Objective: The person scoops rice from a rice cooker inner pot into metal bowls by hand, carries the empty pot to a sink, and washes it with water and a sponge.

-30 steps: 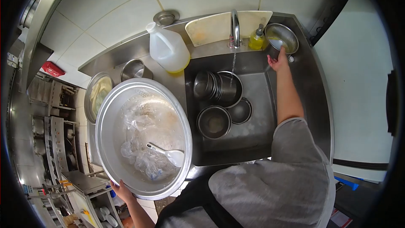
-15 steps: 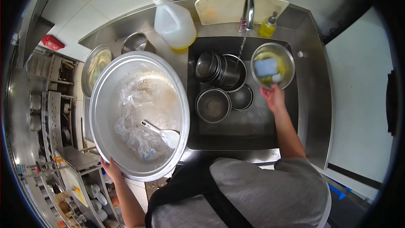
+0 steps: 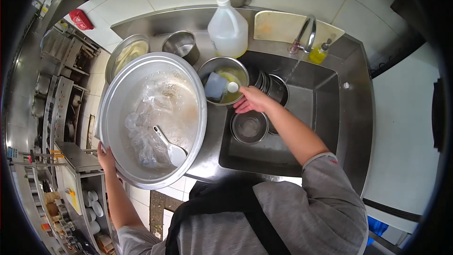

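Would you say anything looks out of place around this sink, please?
Crumpled clear plastic lies beside a white scoop in the large basin, looking odd, perhaps litter among utensils. The tap also runs while the right hand holds a bowl away from the stream.

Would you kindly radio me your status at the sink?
Right hand holding round silver metal bowl containing pale-blue sponge. Left hand at rim of wide pale-grey basin. Translucent plastic jug close behind bowl.
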Demonstrator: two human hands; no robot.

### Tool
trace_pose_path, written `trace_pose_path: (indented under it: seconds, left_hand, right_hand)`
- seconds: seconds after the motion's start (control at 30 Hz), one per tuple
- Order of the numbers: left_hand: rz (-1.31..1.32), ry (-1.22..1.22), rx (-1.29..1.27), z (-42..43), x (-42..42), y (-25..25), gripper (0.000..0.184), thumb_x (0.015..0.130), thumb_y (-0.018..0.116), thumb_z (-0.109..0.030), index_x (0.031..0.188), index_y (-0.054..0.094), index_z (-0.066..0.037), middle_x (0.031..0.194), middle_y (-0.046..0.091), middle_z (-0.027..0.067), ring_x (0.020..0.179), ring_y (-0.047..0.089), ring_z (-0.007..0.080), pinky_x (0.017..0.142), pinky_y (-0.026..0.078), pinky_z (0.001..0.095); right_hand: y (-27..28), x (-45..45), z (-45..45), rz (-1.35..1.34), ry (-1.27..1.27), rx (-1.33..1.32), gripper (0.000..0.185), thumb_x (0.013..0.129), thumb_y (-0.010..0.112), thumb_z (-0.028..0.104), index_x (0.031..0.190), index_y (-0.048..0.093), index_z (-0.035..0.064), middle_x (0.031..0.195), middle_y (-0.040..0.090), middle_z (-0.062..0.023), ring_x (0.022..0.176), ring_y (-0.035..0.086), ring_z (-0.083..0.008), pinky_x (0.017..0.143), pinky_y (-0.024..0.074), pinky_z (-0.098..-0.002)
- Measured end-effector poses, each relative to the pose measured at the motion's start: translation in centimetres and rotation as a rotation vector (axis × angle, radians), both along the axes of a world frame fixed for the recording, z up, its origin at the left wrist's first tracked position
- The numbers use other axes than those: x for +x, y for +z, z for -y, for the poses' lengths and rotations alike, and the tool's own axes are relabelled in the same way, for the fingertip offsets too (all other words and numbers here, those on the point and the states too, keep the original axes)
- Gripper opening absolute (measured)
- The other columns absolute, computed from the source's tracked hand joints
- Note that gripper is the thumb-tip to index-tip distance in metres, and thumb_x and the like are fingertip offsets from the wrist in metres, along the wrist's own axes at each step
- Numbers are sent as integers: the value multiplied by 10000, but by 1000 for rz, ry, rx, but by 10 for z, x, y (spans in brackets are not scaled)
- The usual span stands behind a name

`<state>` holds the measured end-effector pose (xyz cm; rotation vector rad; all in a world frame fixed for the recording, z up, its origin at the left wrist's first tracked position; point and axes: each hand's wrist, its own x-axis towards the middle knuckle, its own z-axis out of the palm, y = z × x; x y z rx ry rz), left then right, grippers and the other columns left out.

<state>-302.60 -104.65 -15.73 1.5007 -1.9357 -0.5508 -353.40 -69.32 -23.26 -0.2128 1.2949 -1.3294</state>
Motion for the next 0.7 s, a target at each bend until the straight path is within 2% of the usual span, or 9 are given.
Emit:
trace_pose_path:
  seconds: [0.07, 0.1, 0.13, 0.17, 0.3, 0.43, 0.53, 0.6, 0.7]
  left_hand:
    - [78, -20, -34, 7, -7, 12, 490, 850, 559, -72, 1313, 404, -41, 1224, 531, 173, 1084, 544, 252, 907, 417, 332]
    - [139, -31, -72, 14, -6, 17, 478, 853, 554, -89, 1308, 415, -57, 1230, 528, 174, 1092, 541, 270, 908, 416, 347]
    - [204, -46, -107, 20, -6, 25, 466, 855, 550, -106, 1303, 427, -72, 1236, 525, 175, 1101, 538, 289, 910, 414, 362]
    - [358, 62, -95, 10, -20, 42, 438, 863, 543, -159, 1286, 450, -92, 1215, 532, 174, 1094, 528, 328, 899, 412, 394]
    - [443, 137, -155, 12, -33, 39, 423, 868, 553, -254, 1265, 474, -132, 1129, 556, 173, 1038, 532, 361, 859, 422, 427]
    - [524, 203, -309, 17, -26, 42, 439, 872, 556, -303, 1275, 471, -152, 1174, 516, 178, 1079, 503, 367, 887, 412, 433]
    - [452, -23, -683, -35, -88, 78, 431, 869, 578, -246, 1273, 472, -138, 1223, 466, 173, 1136, 459, 354, 933, 387, 431]
    - [311, -248, -731, -67, -133, 113, 400, 861, 587, -165, 1247, 496, -115, 1243, 457, 164, 1158, 450, 335, 957, 375, 412]
    - [121, -560, -657, -135, -216, 168, 356, 817, 597, -29, 1169, 558, -71, 1276, 450, 147, 1169, 461, 298, 968, 384, 370]
  right_hand:
    - [26, -26, 7, -449, 283, 217, 761, 861, 432, 584, 1263, 345, -56, 923, 596, -292, 701, 655, -328, 536, 545, -364]
    - [39, -35, 16, -773, 260, 304, 810, 845, 452, 600, 1282, 336, -71, 1018, 570, -302, 838, 638, -354, 652, 541, -395]
    - [3, -49, 35, -1489, -177, 277, 776, 825, 516, 570, 1239, 380, -72, 1081, 539, -296, 1003, 563, -386, 807, 483, -429]
    - [44, -52, 41, -1448, -300, 205, 735, 798, 585, 515, 1228, 403, -53, 1140, 505, -288, 1106, 472, -411, 922, 397, -439]
    - [66, -118, 104, -1568, -730, -121, 569, 833, 599, 423, 1136, 506, -49, 961, 592, -184, 851, 577, -292, 746, 457, -390]
    - [97, -124, 139, -1060, -444, -109, 429, 862, 573, 373, 1030, 544, -22, 853, 622, -143, 775, 597, -265, 681, 455, -397]
    - [102, -144, 146, -1210, -682, -107, 317, 883, 546, 312, 955, 557, 4, 780, 628, -145, 686, 595, -267, 624, 444, -395]
    - [150, -127, 121, -1617, -537, -212, 341, 876, 537, 353, 901, 548, 13, 725, 615, -181, 697, 590, -365, 643, 451, -434]
    - [210, -87, 87, -1778, -207, -275, 334, 863, 552, 373, 868, 551, 39, 703, 600, -190, 694, 583, -377, 606, 437, -447]
